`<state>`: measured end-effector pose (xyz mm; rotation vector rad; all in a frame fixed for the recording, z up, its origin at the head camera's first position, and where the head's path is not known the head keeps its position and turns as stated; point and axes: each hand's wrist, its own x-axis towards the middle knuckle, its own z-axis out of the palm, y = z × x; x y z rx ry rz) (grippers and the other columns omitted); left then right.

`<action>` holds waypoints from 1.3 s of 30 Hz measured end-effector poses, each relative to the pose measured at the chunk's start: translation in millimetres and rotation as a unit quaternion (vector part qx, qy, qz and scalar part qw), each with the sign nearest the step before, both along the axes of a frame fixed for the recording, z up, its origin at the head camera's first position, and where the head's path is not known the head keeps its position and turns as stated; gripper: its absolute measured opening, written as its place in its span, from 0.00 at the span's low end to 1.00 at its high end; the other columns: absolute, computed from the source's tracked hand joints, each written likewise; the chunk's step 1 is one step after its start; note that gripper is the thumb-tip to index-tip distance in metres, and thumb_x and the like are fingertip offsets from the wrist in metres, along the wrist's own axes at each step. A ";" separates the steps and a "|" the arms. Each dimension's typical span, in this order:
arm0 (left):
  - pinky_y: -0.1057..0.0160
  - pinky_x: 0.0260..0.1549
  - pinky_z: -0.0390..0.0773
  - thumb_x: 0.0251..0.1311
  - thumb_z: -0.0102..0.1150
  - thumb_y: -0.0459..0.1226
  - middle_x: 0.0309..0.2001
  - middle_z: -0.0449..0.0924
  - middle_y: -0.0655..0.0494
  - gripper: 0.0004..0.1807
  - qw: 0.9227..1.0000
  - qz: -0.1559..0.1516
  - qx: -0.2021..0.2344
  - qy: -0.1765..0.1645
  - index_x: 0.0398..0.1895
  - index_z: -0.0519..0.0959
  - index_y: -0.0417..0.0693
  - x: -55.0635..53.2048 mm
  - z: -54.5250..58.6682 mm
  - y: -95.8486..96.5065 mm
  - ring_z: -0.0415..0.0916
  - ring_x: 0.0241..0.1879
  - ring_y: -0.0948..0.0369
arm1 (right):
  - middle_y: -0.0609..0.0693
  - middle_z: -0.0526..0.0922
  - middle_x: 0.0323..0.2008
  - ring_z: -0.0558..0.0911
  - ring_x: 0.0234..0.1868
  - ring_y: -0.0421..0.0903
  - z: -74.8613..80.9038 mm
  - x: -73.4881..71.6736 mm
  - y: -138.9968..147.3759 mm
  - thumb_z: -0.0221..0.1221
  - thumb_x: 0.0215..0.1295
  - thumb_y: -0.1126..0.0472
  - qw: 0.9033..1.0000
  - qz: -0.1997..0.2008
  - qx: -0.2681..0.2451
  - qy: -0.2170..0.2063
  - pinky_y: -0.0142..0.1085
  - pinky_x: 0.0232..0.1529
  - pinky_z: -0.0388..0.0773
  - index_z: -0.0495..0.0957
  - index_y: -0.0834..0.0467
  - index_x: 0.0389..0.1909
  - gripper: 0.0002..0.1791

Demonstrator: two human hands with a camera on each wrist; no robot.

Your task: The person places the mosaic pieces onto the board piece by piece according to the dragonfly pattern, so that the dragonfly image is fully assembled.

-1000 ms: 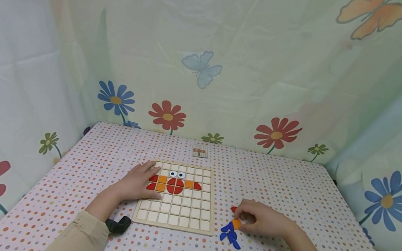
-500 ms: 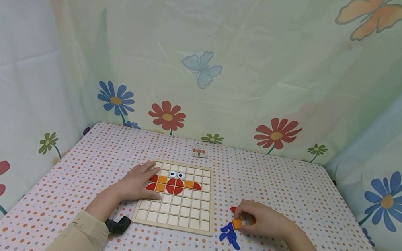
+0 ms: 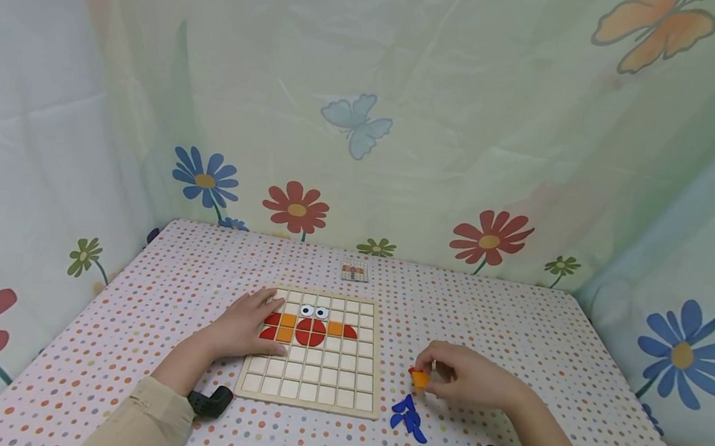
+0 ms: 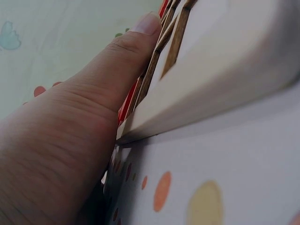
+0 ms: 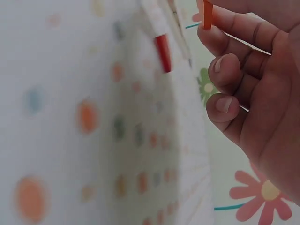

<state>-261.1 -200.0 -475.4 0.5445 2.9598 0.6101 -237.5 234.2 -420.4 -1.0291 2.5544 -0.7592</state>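
My left hand rests over the left edge of a wooden grid board, fingers spread and thumb on its squares. Red and orange pieces and two eye tiles sit in the board's cells. To the right of the board, my right hand pinches an orange square tile between thumb and finger, lifted off the cloth. In the right wrist view the orange tile shows edge-on. A red piece lies on the cloth below, partly hidden behind the tile in the head view.
Several blue pieces lie in a small pile right of the board. A small pattern card lies behind the board. Black wrist devices are on both forearms. A flowered curtain closes off the table's back and sides.
My right hand has picked up the orange tile and moved it up and away from the blue pile. My left hand has stayed on the board.
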 end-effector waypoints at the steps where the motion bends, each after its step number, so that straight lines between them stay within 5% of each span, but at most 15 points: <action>1: 0.40 0.76 0.47 0.46 0.63 0.71 0.79 0.48 0.48 0.58 1.000 0.001 0.002 -0.001 0.76 0.60 0.52 0.3 0.1 0.0 0.43 0.79 0.45 | 0.38 0.79 0.38 0.71 0.28 0.37 2.1 -1.4 -2.0 0.65 0.65 0.53 1.000 -0.002 0.001 0.009 0.28 0.27 0.71 0.78 0.41 0.45 0.10; 10: 0.39 0.75 0.48 0.45 0.65 0.70 0.79 0.49 0.49 0.57 1.000 0.006 0.009 -0.006 0.76 0.61 0.52 1.5 -0.2 1.0 0.44 0.78 0.45 | 0.39 0.75 0.33 0.71 0.29 0.38 15.4 -17.2 -28.3 0.65 0.64 0.52 0.999 -0.020 0.007 0.040 0.29 0.28 0.71 0.79 0.42 0.44 0.09; 19: 0.39 0.75 0.48 0.45 0.65 0.70 0.78 0.50 0.49 0.57 1.000 0.004 0.007 -0.004 0.76 0.61 0.53 0.3 -0.8 0.1 0.45 0.78 0.44 | 0.37 0.79 0.38 0.72 0.32 0.39 15.5 -30.3 -73.2 0.66 0.63 0.53 0.996 -0.059 0.026 0.057 0.30 0.30 0.72 0.81 0.43 0.45 0.10; 31: 0.40 0.75 0.48 0.45 0.63 0.71 0.79 0.49 0.49 0.58 1.000 0.004 0.006 -0.004 0.76 0.61 0.53 0.1 0.0 -0.1 0.45 0.78 0.45 | 0.41 0.81 0.41 0.76 0.40 0.42 7.1 -47.1 -127.3 0.65 0.65 0.56 0.998 -0.036 0.044 0.032 0.37 0.44 0.76 0.82 0.49 0.44 0.08; 39: 0.40 0.76 0.48 0.45 0.63 0.72 0.78 0.50 0.48 0.58 1.000 0.001 0.002 0.001 0.76 0.61 0.52 -0.8 0.0 -0.1 0.46 0.78 0.45 | 0.42 0.79 0.34 0.74 0.35 0.40 -4.3 -50.7 -148.6 0.67 0.63 0.56 0.997 -0.024 0.060 0.036 0.34 0.38 0.73 0.81 0.52 0.41 0.08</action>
